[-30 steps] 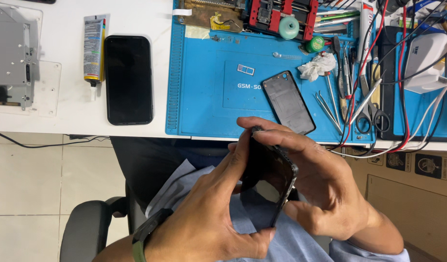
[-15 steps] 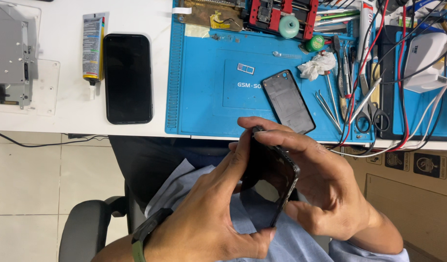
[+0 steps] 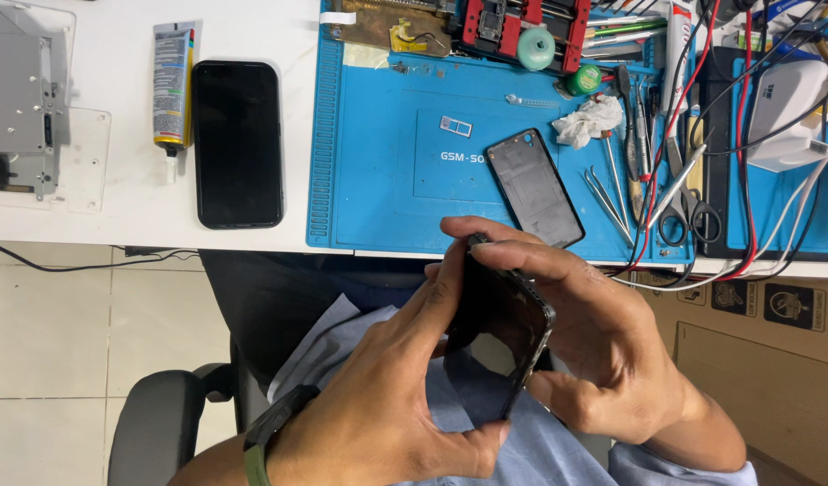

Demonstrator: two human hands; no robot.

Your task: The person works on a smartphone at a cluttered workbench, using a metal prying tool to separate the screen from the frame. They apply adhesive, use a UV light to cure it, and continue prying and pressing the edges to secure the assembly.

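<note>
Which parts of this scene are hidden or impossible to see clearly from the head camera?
Head view only:
- Black phone: its lower side is covered by the left hand and right hand.
- Red clamp fixture: cut off by the top edge.
- Grey metal device: cut off by the left edge.
- Scissors: partly under tangled red and black cables.

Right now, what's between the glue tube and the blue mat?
A black phone lies face up on the white table, between the glue tube and the blue mat, in the head view.

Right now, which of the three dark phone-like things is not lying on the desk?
The black phone held between both hands above the lap; the other phone lies on the white desk, the back cover on the blue mat.
</note>
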